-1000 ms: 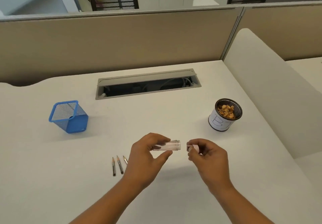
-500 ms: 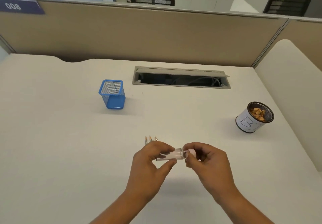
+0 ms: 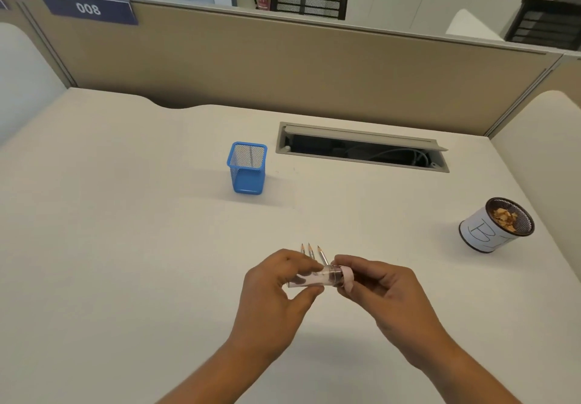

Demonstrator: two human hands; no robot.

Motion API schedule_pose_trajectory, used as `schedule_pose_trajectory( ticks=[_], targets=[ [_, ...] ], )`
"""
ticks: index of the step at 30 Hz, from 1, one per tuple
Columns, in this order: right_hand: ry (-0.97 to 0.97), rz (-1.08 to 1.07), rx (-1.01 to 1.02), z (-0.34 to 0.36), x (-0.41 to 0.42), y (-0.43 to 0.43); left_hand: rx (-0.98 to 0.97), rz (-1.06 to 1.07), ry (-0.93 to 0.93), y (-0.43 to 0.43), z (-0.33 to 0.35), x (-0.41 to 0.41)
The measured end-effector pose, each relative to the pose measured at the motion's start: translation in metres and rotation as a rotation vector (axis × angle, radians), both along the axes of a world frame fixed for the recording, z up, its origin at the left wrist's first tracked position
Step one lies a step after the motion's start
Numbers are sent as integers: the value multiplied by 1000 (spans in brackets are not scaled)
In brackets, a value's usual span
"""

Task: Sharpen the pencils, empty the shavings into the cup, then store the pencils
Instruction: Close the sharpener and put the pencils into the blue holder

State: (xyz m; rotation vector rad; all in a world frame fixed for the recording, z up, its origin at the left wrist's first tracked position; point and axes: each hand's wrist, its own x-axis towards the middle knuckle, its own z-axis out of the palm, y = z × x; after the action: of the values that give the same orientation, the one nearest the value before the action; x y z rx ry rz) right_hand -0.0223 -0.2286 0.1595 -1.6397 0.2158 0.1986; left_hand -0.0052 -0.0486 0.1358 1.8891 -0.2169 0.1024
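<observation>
The clear sharpener tube [image 3: 314, 278] sits between your two hands just above the bench [image 3: 125, 246], lying roughly level, and its pink cap [image 3: 347, 280] now meets the tube's right end; a second ago the two were held a little apart with a gap between them, so you have brought them together. Your left hand [image 3: 276, 290] has its grip clamped on the tube's body, thumb under and fingers over, while your right hand [image 3: 386, 293] has its grip closed on the cap. Whether the cap is fully seated cannot be told from here. That joining suggests the emptying step is behind you: the round cup [image 3: 495, 226] marked with a letter, well off to your right, holds a heap of tan shavings, and the tube looks nearly empty, though its contents are hard to read. Just beyond your left fingers, three pencils [image 3: 311, 251] lie side by side on the bench, sharpened tips pointing away from you. The blue mesh holder [image 3: 247, 167] stands upright farther back and looks empty, so storing the pencils is likely what remains. Your view has also swung left, bringing the holder nearer the middle.
</observation>
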Motion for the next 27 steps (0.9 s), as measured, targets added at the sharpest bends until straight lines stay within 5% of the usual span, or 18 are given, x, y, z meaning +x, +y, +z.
schedule_pose_trajectory(
  ticks=[13, 23, 27],
  targets=[
    [1, 117, -62, 6, -5, 15, -19, -81, 88, 30, 10, -8],
    [-84, 152, -149, 15, -7, 21, -316, -125, 421, 22, 28, -18],
    [-125, 143, -358, 6, -11, 27, -357, -125, 576, 21, 29, -16]
  ],
)
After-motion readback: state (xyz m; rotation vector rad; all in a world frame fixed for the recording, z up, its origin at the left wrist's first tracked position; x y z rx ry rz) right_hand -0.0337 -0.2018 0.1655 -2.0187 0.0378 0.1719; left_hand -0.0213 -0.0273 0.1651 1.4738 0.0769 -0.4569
